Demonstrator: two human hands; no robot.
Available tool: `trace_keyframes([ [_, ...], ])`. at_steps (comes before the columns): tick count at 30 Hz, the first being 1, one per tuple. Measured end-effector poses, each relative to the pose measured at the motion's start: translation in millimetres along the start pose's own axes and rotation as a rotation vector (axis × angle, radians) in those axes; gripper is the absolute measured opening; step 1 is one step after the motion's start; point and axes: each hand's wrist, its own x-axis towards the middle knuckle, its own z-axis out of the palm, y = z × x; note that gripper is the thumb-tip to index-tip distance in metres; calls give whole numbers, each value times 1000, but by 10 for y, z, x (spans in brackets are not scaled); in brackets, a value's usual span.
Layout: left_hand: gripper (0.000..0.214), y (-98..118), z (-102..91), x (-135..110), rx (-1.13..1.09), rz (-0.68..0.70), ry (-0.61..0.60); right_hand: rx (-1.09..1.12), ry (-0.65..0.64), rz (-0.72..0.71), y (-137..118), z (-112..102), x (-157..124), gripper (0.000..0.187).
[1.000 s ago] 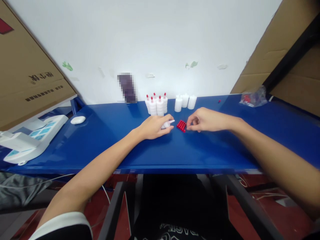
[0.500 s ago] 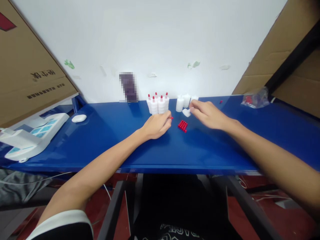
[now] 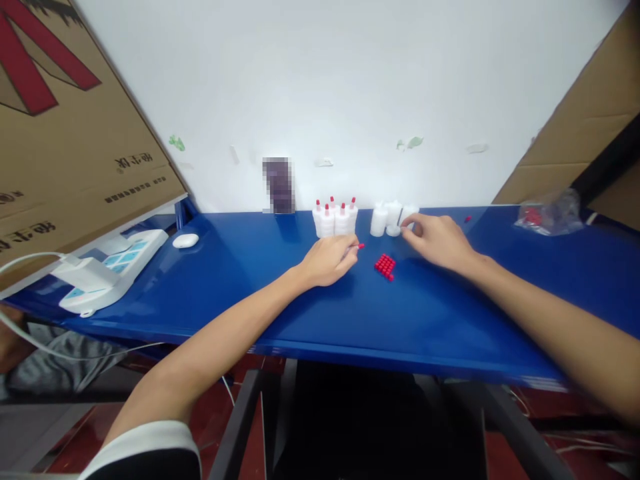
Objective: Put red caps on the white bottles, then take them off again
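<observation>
My left hand [image 3: 327,261] rests on the blue table [image 3: 280,293], closed round a small bottle whose red cap tip [image 3: 361,246] sticks out past the fingers. Just right of it lies a tight cluster of red caps [image 3: 385,265]. My right hand [image 3: 435,240] reaches to the back, fingers curled on a white uncapped bottle [image 3: 394,231] at the front of the group of uncapped white bottles [image 3: 391,213]. A group of white bottles with red caps [image 3: 334,217] stands upright by the wall, behind my left hand.
A white device with blue keys [image 3: 105,267] and a white oval object [image 3: 185,241] lie at the table's left end. Cardboard boxes [image 3: 65,133] lean on both sides. A clear bag with red parts [image 3: 547,213] and one loose red cap [image 3: 467,219] lie far right.
My right hand left the red caps and moved back to the uncapped bottles. A red cap now shows on the bottle in my left hand. The view shifted up and left.
</observation>
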Motion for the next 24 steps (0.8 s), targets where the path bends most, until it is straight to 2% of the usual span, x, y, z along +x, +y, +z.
trace_keyframes([
  [2,29,16,-16,-7,17,2,-27,107,-24,-101,-146,-28,-85,34],
  [4,30,43,-28,-18,30,27,-33,207,-104,-254,-326,-33,-173,34],
  [7,27,104,-40,-45,40,89,-9,207,-164,-502,-561,-29,-266,30],
  [11,23,228,-41,-79,42,163,85,128,-74,-758,-662,-93,-299,31],
  [14,23,322,-12,-73,86,288,149,115,-23,-873,-641,-197,-321,37],
  [17,20,347,13,-62,179,396,145,194,-110,-856,-596,-285,-377,40],
  [20,17,250,-25,-69,275,480,125,294,-217,-720,-456,-292,-422,45],
  [24,23,7,-159,-79,237,357,196,293,-244,-487,-106,-183,-405,47],
])
